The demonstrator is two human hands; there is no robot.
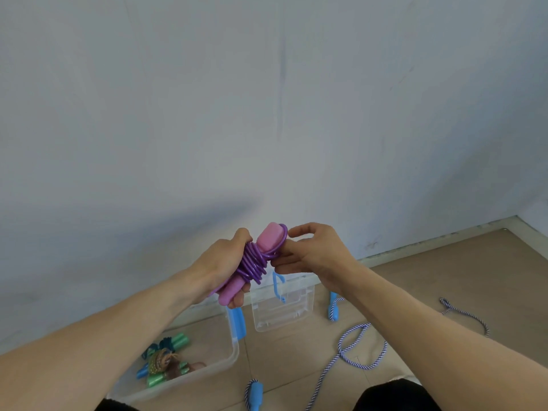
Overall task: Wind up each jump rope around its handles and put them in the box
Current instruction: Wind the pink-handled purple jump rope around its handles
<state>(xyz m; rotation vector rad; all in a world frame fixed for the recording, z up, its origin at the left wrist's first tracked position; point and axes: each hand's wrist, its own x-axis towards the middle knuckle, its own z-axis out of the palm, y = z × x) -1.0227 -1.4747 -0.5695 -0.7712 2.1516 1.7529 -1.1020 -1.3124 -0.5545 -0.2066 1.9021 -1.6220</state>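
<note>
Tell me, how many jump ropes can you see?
4, maybe more hidden. A purple rope is in the hands, a blue-and-white rope lies loose on the floor, and a green-handled rope and a blue-handled bundle sit wound in the clear box.

place: home room corner; bare wall [267,99]; tan floor [444,277]; skirting [430,241]; clear box [213,351]

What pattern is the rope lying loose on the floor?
The loose rope is blue-and-white striped twist with blue handles, clearest in the head view.
</note>
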